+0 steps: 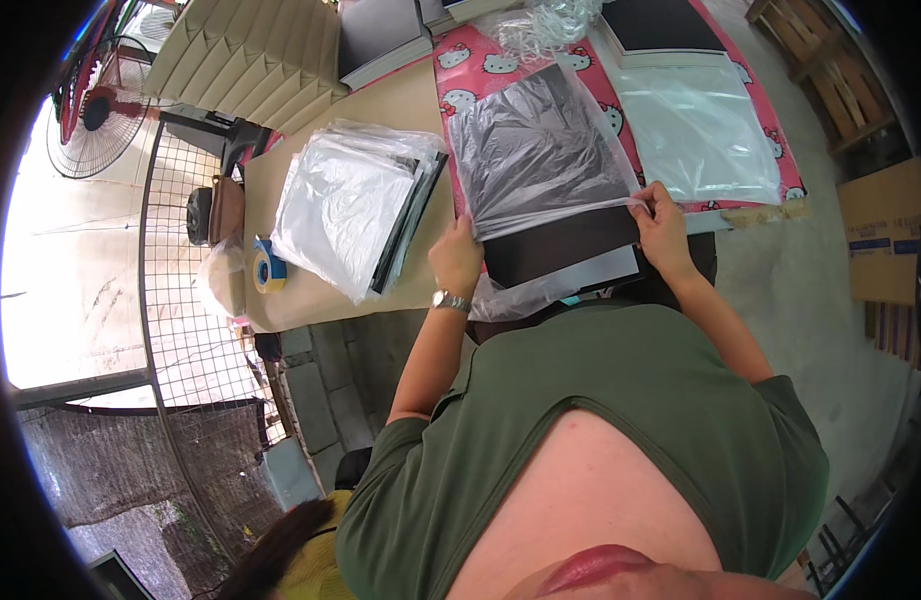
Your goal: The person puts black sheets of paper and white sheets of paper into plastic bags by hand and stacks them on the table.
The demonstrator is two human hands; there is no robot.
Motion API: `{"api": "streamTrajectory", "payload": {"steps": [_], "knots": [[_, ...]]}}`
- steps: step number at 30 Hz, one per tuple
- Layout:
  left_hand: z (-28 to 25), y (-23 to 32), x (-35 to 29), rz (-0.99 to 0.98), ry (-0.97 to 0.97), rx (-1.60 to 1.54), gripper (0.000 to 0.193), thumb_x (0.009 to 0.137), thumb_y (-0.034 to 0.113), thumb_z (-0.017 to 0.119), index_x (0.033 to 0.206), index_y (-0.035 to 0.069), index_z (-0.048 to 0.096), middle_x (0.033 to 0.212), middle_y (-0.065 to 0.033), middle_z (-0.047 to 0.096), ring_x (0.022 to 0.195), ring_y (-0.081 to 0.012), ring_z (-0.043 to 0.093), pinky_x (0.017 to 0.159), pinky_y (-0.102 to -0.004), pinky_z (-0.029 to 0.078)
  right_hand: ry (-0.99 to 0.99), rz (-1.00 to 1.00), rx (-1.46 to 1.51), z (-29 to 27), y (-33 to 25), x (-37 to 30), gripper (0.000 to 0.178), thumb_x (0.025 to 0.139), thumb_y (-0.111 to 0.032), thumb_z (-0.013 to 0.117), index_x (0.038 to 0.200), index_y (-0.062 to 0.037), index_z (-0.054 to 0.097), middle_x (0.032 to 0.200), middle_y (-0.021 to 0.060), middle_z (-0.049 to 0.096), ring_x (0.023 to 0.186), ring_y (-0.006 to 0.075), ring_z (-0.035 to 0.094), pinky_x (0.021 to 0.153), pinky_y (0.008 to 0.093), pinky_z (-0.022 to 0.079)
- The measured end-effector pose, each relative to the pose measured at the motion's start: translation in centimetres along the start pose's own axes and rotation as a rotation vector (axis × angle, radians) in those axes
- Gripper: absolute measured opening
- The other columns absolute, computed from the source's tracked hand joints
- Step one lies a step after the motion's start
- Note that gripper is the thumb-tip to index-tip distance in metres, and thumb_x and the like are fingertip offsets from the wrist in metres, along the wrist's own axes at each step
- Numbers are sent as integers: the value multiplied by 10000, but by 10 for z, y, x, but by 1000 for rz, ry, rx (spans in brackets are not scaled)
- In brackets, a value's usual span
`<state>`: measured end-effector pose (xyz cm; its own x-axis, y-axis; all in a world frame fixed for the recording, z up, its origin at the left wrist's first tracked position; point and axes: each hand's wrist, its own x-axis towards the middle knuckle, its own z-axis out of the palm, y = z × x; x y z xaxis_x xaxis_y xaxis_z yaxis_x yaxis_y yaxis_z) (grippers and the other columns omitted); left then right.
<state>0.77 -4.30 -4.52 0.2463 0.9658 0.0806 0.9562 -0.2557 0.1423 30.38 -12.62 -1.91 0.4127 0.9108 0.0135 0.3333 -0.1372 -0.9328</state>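
Note:
A clear plastic bag [543,150] lies partly over a flat black sheet or cover [561,245], whose near end sticks out of the bag's mouth toward me. My right hand [664,232] pinches the bag's rim at its right corner. At the opposite corner, my left hand [456,262] has its fingers closed on the bag's left edge. A grey-white strip [596,272] shows along the near end of the black piece, with more loose plastic [516,298] below it. To the left lies a pile of black pieces in clear bags [346,205].
Clear flat bags [696,135] lie at the right, below a stack of black-topped sheets [663,28]. Blue-and-yellow tape [269,268] sits at the left table edge. Folded tan board [246,60] stands at the back left, near a fan [99,105]. Cardboard boxes [886,230] stand far right.

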Motion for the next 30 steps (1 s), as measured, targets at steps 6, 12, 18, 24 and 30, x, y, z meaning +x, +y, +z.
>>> {"api": "streamTrajectory", "payload": {"steps": [6,12,18,24,30], "knots": [[-42,2,-91,-166,-92,-323,223,733,145,618,943,105,556,702,-157,599,599,-317,591,543,-386,454,-21,28,-25,-25,16,-52,149,834,-96,592,822,0,479,649,94,576,527,125,550,481,266,435],[-35,29,-153,-204,209,-676,183,745,56,604,922,65,558,654,-119,568,534,-151,555,517,-256,427,-287,241,130,-49,21,-88,164,833,-76,606,788,-16,461,636,35,557,575,47,521,525,218,436],[-41,16,-131,103,567,-781,171,718,-31,607,874,11,550,716,-95,601,578,-166,573,543,-272,453,-464,197,189,-28,57,-72,186,827,-87,610,763,-23,448,612,48,546,534,89,534,499,241,443],[-98,-49,-65,-226,1062,-335,98,823,20,553,885,-46,517,749,-156,596,603,-221,584,526,-309,459,-513,-51,468,112,-25,19,216,840,-103,584,732,-13,420,592,90,547,500,143,565,454,272,431],[-51,-127,-81,-437,886,-249,160,836,58,523,966,-33,510,810,-209,588,644,-305,590,551,-364,462,-534,-139,461,273,-98,103,150,809,-29,580,735,4,455,613,92,554,507,169,607,427,284,478]]}}
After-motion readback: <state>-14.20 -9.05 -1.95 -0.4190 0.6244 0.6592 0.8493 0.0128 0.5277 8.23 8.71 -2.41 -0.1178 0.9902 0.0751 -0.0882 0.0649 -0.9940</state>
